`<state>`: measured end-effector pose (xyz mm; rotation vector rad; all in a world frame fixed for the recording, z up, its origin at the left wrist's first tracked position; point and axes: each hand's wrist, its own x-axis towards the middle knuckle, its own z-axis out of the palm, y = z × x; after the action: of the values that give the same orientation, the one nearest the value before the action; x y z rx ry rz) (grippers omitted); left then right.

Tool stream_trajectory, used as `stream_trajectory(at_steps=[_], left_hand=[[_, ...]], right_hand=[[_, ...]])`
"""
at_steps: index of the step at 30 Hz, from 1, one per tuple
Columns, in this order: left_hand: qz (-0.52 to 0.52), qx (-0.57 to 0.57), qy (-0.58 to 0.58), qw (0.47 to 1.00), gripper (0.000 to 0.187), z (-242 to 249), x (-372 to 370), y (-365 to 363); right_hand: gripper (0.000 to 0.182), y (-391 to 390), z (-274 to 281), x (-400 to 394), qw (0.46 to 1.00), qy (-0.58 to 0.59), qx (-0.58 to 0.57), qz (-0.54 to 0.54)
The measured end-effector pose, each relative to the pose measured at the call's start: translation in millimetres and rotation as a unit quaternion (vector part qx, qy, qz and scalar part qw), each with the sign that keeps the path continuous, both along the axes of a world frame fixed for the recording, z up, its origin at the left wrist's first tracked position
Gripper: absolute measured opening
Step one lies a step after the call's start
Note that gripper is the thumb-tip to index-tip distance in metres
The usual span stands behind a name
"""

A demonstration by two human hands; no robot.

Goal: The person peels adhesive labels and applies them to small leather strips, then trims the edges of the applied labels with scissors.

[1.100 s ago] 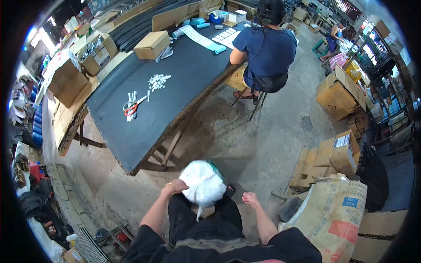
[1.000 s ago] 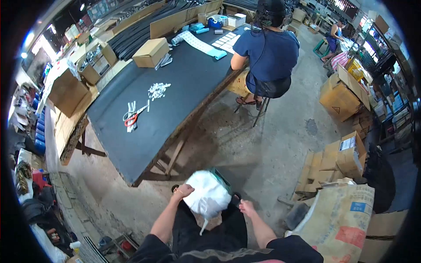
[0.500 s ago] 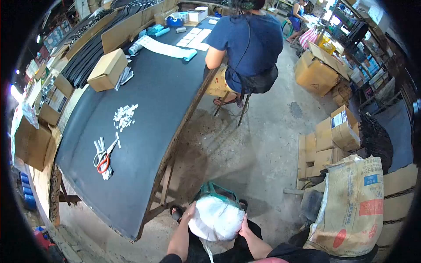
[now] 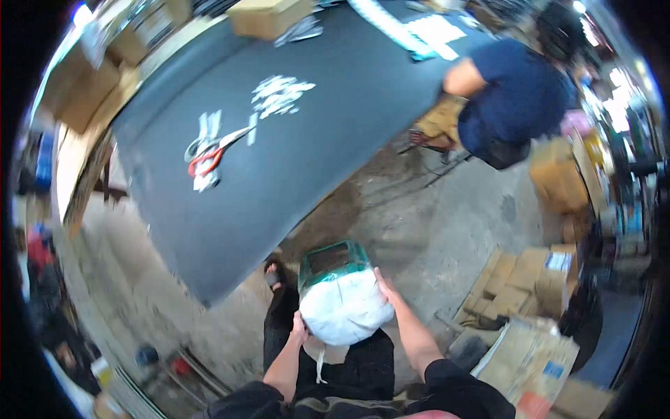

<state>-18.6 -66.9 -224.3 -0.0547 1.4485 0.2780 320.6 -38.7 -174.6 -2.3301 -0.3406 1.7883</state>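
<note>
Between my hands is a rounded white padded bundle (image 4: 345,307) joined to a green frame (image 4: 357,255) with a dark squarish opening, like a small stool with a wrapped seat. A white string (image 4: 320,366) dangles from its near side. My left hand (image 4: 299,326) grips the lower left of the bundle. On the upper right side, my right hand (image 4: 384,285) presses against it, thumb side hidden. The bundle is held above my lap, tilted, with the green part away from me.
A dark table (image 4: 314,140) carries red-handled scissors (image 4: 206,162), small white pieces (image 4: 280,95) and a cardboard box (image 4: 269,17). A person in a blue shirt (image 4: 520,87) sits at its right edge. Cartons (image 4: 513,286) and a printed sack (image 4: 527,366) stand on my right.
My view has swung left and down, so the table and person shift right and up. The bundle has tilted to show more of its green frame, and my right hand sits higher on it.
</note>
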Motion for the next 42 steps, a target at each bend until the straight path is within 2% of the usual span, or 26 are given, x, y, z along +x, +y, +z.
stream_trajectory(at_steps=[2,4,5,6,8,9,10,11,12,13,14,15,16,18,20,22,23,24,26,30,32,33,36,37,40,42], left_hand=[[-0.004,-0.074,0.008,0.997,0.054,25.4,-0.4,-3.8],[0.031,-0.116,0.014,0.993,0.049,-30.2,-8.9,-34.1],[-0.012,-0.105,-0.009,0.994,0.045,-38.6,-11.7,-38.5],[-0.025,-0.097,0.016,0.995,0.042,-20.8,-0.7,-28.9],[-0.155,-0.029,-0.031,0.987,0.045,-48.5,-5.8,-37.0],[-0.302,-0.031,-0.071,0.950,0.055,-65.2,-14.0,-29.9],[-0.385,0.026,-0.013,0.922,0.054,-48.4,-13.9,-12.7],[-0.493,0.082,-0.025,0.866,0.052,-28.5,-16.9,9.4],[-0.591,0.138,-0.040,0.794,0.050,-12.2,-19.1,29.0],[-0.661,0.249,-0.147,0.693,0.048,-11.0,-17.7,39.1],[-0.702,0.352,-0.244,0.569,0.047,-12.1,-17.9,50.3],[-0.697,0.347,-0.248,0.577,0.047,57.3,-8.5,74.6],[-0.670,0.314,-0.242,0.627,0.043,127.9,-4.5,141.5],[-0.598,0.419,-0.215,0.648,0.037,205.2,1.9,193.1],[-0.487,0.530,-0.113,0.685,0.028,249.8,13.8,241.0],[-0.343,0.643,0.012,0.685,0.019,263.8,19.5,283.4],[-0.336,0.654,0.056,0.675,0.016,272.6,17.3,307.6],[-0.329,0.665,0.101,0.662,0.013,278.9,14.6,335.8],[-0.324,0.664,0.193,0.646,0.010,281.0,15.3,386.6],[-0.299,0.715,0.333,0.537,0.014,275.6,26.0,478.4],[-0.343,0.698,0.378,0.503,0.024,279.0,30.4,512.6],[-0.411,0.653,0.383,0.508,0.031,276.8,29.7,523.8],[-0.542,0.523,0.400,0.522,0.040,291.5,32.0,529.4],[-0.553,0.518,0.402,0.514,0.040,308.7,34.1,524.3],[-0.460,0.528,0.452,0.552,0.037,358.9,59.7,487.9],[-0.435,0.503,0.505,0.551,0.033,381.2,84.6,452.7]], right_hand=[[0.104,13.1,-0.1,-8.9,0.999,0.006,-0.026,0.027],[0.102,15.0,-21.5,-8.3,0.997,-0.038,-0.015,0.067],[0.100,14.4,-28.8,-4.5,0.992,-0.082,-0.001,0.093],[0.100,18.0,-26.7,-0.2,0.991,-0.086,-0.007,0.100],[0.095,22.9,-17.9,2.9,0.991,-0.105,0.025,0.073],[0.088,25.6,-21.3,7.1,0.984,-0.126,0.020,0.126],[0.077,26.1,-34.4,17.1,0.973,-0.162,0.033,0.159],[0.066,29.0,-39.5,22.4,0.960,-0.200,0.044,0.193],[0.055,47.6,-18.1,16.0,0.934,-0.299,0.137,0.139],[0.044,81.5,16.3,7.5,0.888,-0.389,0.227,0.088],[0.031,125.3,62.6,-6.9,0.865,-0.408,0.290,0.021],[0.025,165.2,94.0,-24.4,0.782,-0.501,0.370,-0.011],[0.022,200.6,125.5,-37.1,0.750,-0.510,0.420,-0.015],[0.020,265.9,176.1,-73.0,0.744,-0.454,0.489,-0.020],[0.019,323.4,197.9,-103.6,0.769,-0.409,0.490,0.038],[0.020,360.6,179.0,-119.8,0.725,-0.485,0.472,0.126],[0.023,370.5,183.0,-131.4,0.714,-0.565,0.385,0.150],[0.024,369.7,176.3,-127.2,0.698,-0.571,0.403,0.158],[0.026,366.8,169.9,-118.0,0.722,-0.540,0.405,0.150],[0.034,371.0,185.5,-124.0,0.739,-0.530,0.386,0.152],[0.038,371.2,193.0,-123.8,0.737,-0.530,0.380,0.175],[0.042,372.1,196.5,-123.1,0.744,-0.522,0.378,0.178],[0.044,371.8,205.7,-121.4,0.737,-0.517,0.392,0.189],[0.045,370.7,203.9,-118.8,0.736,-0.511,0.401,0.191],[0.041,364.6,194.7,-109.1,0.738,-0.469,0.447,0.190],[0.035,353.8,201.5,-105.9,0.762,-0.417,0.462,0.180]])
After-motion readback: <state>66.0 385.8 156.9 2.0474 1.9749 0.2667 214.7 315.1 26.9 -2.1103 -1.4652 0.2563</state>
